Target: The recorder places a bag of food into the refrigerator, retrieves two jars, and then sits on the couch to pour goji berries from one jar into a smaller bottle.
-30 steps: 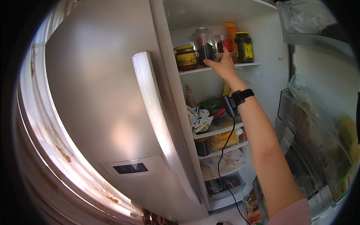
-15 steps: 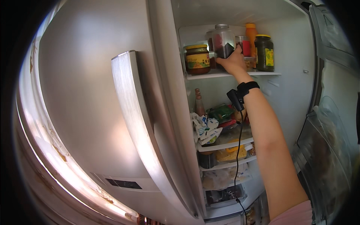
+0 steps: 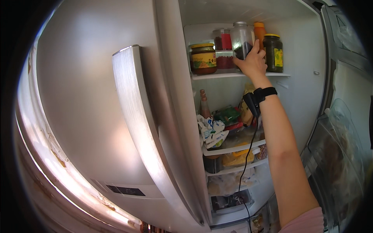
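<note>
closed fridge door (image 3: 97, 116) nearest me on the left, its long steel handle (image 3: 143, 128) running down the frame. my left hand is nowhere in view.

my right forearm rises from the lower right edge, pink sleeve (image 3: 307, 223) at the bottom, a black wrist strap (image 3: 261, 95) near the top with a thin black cable (image 3: 248, 155) hanging off it and trailing down past the shelves.

middle shelves behind the arm: a small red-capped bottle (image 3: 204, 104) standing upright at the left, crumpled white wrappers (image 3: 210, 132), a green packet (image 3: 228, 114), something yellow (image 3: 237, 157) a level lower. packed tight, so taller things seem to go higher up.

top shelf (image 3: 233, 75), farthest in: my right hand (image 3: 254, 62) is raised to it, fingers curled around the lower part of a clear jar (image 3: 241, 39) with dark contents, thumb side toward me. looks like a wrap grip, though the far fingers are hidden behind the jar so i can't tell how firmly it's closed. jar stands upright on the shelf, mid-row. just left of it a red-filled container (image 3: 222, 40), further left a squat yellow-labelled jar (image 3: 203, 59). right of my hand a dark jar with a yellow lid (image 3: 273, 52), an orange-capped bottle (image 3: 259, 31) behind. jars are lined along the front edge, probably for easy reach.
</note>
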Demonstrator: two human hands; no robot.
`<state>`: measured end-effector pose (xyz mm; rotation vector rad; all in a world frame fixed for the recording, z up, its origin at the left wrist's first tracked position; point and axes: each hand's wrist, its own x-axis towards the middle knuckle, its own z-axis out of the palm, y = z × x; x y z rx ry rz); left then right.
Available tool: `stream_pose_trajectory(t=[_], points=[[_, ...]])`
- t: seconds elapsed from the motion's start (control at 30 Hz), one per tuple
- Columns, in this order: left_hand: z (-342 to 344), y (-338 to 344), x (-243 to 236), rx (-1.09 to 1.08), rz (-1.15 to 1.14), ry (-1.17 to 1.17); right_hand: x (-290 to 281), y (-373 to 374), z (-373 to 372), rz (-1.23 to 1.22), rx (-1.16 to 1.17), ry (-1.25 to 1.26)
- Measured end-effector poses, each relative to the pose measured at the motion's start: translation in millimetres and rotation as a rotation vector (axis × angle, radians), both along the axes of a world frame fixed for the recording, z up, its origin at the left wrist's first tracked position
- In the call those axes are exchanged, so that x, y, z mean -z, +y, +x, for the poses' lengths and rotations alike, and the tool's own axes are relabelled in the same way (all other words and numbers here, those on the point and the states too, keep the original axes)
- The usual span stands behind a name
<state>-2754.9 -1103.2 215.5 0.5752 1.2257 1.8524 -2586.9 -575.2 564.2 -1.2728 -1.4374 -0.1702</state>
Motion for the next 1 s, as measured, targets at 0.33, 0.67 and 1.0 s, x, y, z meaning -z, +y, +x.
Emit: stream_pose_trajectory(t=[0.33,0.67,1.0], points=[[6,-12,1,-0.021,-0.011,0.007,14,-6,-17,0.374,0.213,-0.078],[15,-9,-8,-0.079,-0.01,0.038,-9,-19,-96,0.305,-0.277,-0.324],[16,-13,1,-0.13,-0.037,0.014,-13,-10,-105,0.14,-0.183,-0.239]])
